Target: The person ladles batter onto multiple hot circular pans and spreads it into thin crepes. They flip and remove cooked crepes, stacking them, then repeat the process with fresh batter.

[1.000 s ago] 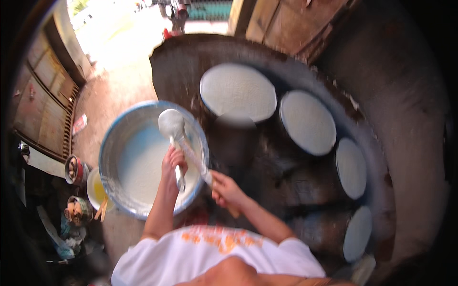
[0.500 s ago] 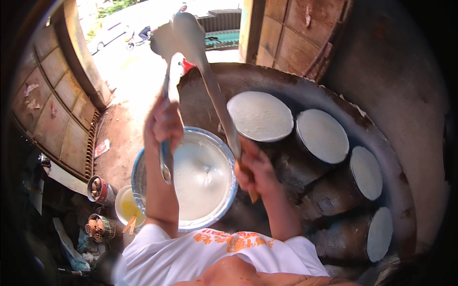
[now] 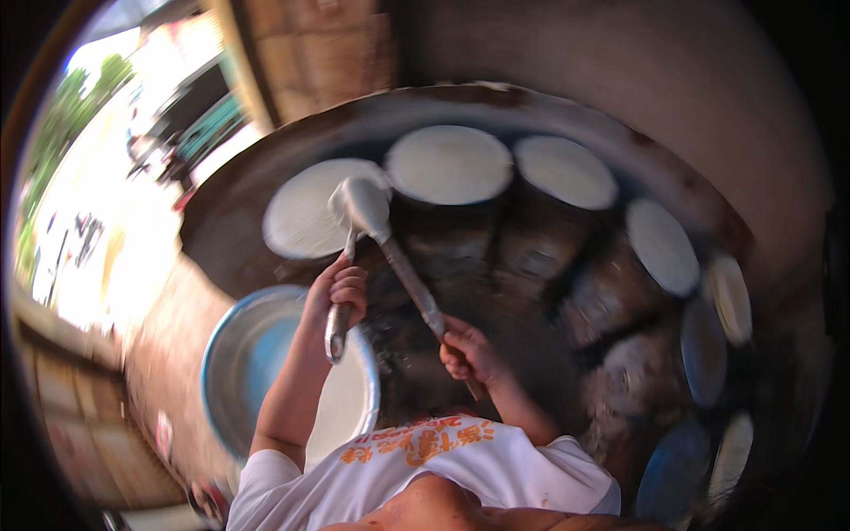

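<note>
My left hand (image 3: 343,294) is closed round the metal handle of a ladle (image 3: 335,341); its bowl is mostly hidden behind the other one. In my right hand (image 3: 469,350) is a second, long-handled ladle (image 3: 409,285) with a brown handle end. The two ladle heads meet, coated in thick white batter, above the nearest-left white round (image 3: 297,217) on the big dark round stove (image 3: 221,221). Below my left forearm stands a blue-rimmed basin (image 3: 208,380) with white batter (image 3: 347,398) in it, partly hidden by that arm.
More white rounds (image 3: 450,165) on dark supports curve along the stove's far and right side. At the right, bluish dark discs (image 3: 704,354) stand beside pale ones (image 3: 730,299). A bright doorway opens at the far left, with brown panels (image 3: 319,53) beside it.
The view has turned right, so more of the stove shows. Both hands have carried the ladles from above the basin to over the nearest-left white round, ladle heads lower now.
</note>
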{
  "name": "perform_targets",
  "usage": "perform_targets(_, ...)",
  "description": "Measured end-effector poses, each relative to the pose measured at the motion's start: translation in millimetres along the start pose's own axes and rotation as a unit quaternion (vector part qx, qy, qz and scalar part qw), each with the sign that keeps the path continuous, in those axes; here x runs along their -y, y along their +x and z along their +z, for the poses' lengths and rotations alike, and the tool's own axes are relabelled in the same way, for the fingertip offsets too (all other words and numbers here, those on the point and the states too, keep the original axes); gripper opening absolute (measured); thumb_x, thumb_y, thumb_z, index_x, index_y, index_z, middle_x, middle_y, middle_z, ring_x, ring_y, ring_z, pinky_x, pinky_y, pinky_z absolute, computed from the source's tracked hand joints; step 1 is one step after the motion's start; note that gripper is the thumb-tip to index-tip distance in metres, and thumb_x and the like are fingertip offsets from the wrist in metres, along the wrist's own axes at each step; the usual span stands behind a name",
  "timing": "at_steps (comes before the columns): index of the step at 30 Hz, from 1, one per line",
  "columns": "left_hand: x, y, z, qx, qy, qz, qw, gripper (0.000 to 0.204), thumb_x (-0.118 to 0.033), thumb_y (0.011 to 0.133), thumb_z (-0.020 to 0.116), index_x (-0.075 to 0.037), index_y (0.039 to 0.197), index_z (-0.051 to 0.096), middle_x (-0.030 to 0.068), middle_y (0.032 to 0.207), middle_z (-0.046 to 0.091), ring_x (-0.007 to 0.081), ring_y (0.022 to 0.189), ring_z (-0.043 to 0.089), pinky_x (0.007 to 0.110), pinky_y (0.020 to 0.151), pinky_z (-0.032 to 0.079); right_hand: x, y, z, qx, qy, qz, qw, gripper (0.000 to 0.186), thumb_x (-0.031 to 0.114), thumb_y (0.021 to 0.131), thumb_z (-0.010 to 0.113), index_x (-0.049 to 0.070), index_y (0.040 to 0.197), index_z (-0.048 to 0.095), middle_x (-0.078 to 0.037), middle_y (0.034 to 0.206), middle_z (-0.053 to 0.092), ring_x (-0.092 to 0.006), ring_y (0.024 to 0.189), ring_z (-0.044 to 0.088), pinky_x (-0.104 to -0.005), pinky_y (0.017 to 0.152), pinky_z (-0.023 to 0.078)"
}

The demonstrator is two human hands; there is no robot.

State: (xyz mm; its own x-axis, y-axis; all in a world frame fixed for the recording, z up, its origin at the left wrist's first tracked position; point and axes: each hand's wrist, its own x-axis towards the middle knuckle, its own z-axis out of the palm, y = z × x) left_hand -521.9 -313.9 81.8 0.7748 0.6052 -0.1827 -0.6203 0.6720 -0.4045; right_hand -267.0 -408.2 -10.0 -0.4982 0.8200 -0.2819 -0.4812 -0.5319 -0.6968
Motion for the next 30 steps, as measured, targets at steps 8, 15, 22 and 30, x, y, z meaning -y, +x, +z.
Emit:
perform_targets(8, 196, 220, -3, 0.106, 0.307, -0.184, 0.928, 0.029, -0.021, 0.100, 0.040, -0.031, 0.126, 0.047, -0.0045, 0.063, 0.028, 0.0033, 0.043, 0.025, 0.018, 0.036, 0.024, 123, -201, -62, -0.364, -0.195, -0.362, 0.835, 0.043, 0.013, 0.094, 0.049, 0.011, 0.137, 0.041, -0.006, 0.073, 0.059, -0.0087, 0.049, 0.048, -0.0206, 0.045, 0.039)
perform_targets(15, 436, 398, -72, -0.016, 0.001, -0.553, 0.833, 0.032, -0.019, 0.096, 0.039, -0.009, 0.066, 0.038, 0.0000, 0.054, 0.037, 0.0109, 0.041, 0.037, 0.025, 0.040, 0.035, -36, -274, -231, -0.740, -0.384, -0.407, 0.374, 0.037, 0.001, 0.076, 0.063, 0.003, 0.114, 0.062, -0.005, 0.080, 0.063, -0.0138, 0.073, 0.061, -0.0259, 0.071, 0.049)
perform_targets(22, 582, 497, -179, -0.214, 0.069, -0.630, 0.744, 0.035, -0.025, 0.098, 0.038, -0.009, 0.067, 0.035, -0.0006, 0.052, 0.035, 0.0126, 0.039, 0.039, 0.027, 0.039, 0.039, -27, -441, -285, -0.739, 0.184, -0.480, 0.435, 0.047, -0.003, 0.082, 0.056, 0.004, 0.128, 0.050, -0.002, 0.075, 0.058, -0.0056, 0.059, 0.051, -0.0212, 0.042, 0.038)
perform_targets(30, 656, 536, -260, -0.066, 0.612, -0.538, 0.577, 0.042, -0.008, 0.092, 0.053, -0.020, 0.131, 0.048, -0.0010, 0.063, 0.042, 0.0065, 0.044, 0.040, 0.021, 0.037, 0.035, 18, -417, -368, -0.780, 0.235, -0.506, 0.282, 0.044, -0.009, 0.075, 0.057, -0.001, 0.118, 0.057, -0.003, 0.091, 0.057, -0.0091, 0.068, 0.053, -0.0213, 0.055, 0.045)
